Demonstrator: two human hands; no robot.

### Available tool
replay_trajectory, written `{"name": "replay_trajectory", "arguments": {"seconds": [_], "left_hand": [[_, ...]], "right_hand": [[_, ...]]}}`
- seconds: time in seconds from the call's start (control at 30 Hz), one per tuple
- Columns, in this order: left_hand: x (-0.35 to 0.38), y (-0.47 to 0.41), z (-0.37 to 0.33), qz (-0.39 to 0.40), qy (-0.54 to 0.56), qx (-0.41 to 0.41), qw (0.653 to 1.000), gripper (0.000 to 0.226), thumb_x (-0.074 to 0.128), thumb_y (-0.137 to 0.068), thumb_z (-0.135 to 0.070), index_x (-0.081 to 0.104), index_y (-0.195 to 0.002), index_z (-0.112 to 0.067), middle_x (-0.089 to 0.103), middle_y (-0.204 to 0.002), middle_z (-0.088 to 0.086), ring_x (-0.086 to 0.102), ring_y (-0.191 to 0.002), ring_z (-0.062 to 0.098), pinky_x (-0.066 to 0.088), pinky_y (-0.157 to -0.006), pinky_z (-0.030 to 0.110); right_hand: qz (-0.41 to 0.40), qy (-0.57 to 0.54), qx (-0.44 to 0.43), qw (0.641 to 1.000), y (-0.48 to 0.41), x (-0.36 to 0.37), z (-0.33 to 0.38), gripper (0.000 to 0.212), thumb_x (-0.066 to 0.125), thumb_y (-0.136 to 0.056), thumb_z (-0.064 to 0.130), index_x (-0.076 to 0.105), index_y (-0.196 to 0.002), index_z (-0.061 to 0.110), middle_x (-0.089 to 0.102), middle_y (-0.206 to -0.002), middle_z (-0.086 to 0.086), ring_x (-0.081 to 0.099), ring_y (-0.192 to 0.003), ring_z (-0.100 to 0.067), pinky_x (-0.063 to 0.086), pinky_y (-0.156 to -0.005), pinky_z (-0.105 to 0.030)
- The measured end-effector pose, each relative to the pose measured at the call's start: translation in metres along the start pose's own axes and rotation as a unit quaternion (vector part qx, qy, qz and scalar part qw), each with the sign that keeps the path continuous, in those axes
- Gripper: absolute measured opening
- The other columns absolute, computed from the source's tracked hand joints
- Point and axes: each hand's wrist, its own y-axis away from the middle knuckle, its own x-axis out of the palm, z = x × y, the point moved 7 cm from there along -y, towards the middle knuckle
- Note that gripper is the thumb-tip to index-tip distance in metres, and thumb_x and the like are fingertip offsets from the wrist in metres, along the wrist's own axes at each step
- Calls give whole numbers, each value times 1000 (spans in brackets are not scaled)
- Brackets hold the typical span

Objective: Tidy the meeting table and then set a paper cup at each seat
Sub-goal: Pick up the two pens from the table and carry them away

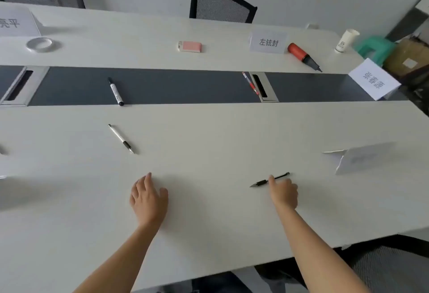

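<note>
A: We see our right hand low and right of centre, its fingers curled over the middle of a black pen that lies on the white desk. Whether the pen is pinched or only touched, we cannot tell.

B: Agreed. Our left hand lies left of it, low in the middle of the frame, fingers loosely spread and grasping nothing, close over the desk surface.

A: And the paper cups? We find one white stack of cups at the upper right, upright near the far desk edge.

B: Just left of it lies a red and black pump, tilted, with a standing name card beside it.

A: Along the dark centre strip we see a black-capped marker left of centre, and a red pen touching a silver cable hatch.

B: A white pen with a black grip rests on the near half of the desk, above our left hand and well apart from it.

A: On the far half we count a pink eraser-like block in the upper middle and a clear tape roll at the upper left.

B: Another name card stands at the right end of the strip, and a folded one sits at right on the near half, its writing too blurred to read.

A: A mesh chair stands behind the far edge.
</note>
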Motion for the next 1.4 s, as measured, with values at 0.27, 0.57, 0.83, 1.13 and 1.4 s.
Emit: {"name": "replay_trajectory", "arguments": {"seconds": [0.27,0.57,0.83,1.13,1.4], "left_hand": [[3,-21,-1,-109,14,-131,985,60,51,-84,-12,27,-139,-4,27,-151,13,15,-142,26,9,-114,40],[13,-47,-16,-164,2,-270,949,62,40,-92,-32,17,-143,-7,12,-155,16,3,-144,27,1,-115,46],[25,-58,-11,-105,-106,-323,934,70,33,-90,-47,10,-145,-10,2,-155,16,-4,-143,27,0,-115,47],[25,-58,-11,-95,-129,-348,924,86,14,-72,-56,7,-146,-13,0,-155,13,-6,-143,25,-2,-114,43],[22,-58,-14,-95,-115,-344,927,86,15,-72,-56,8,-146,-12,1,-156,14,-6,-143,27,-2,-115,45]], "right_hand": [[1,90,-111,990,-56,20,47,25,47,-86,16,52,-99,-4,59,-104,-23,57,-95,-38,38,-66,-34],[94,-40,-244,964,-128,33,186,9,36,-93,17,42,-95,11,57,-82,-12,61,-65,-35,50,-72,-41],[33,42,-291,955,-228,54,302,31,52,-86,7,34,-60,10,43,-89,-13,42,-65,-27,23,-47,-23],[-12,145,-247,958,-283,77,342,26,53,-84,4,51,-108,-7,51,-118,-27,45,-111,-44,46,-72,-45],[33,127,-269,954,-226,93,333,33,54,-81,17,51,-106,-3,60,-109,-22,55,-101,-42,45,-73,-41]]}}
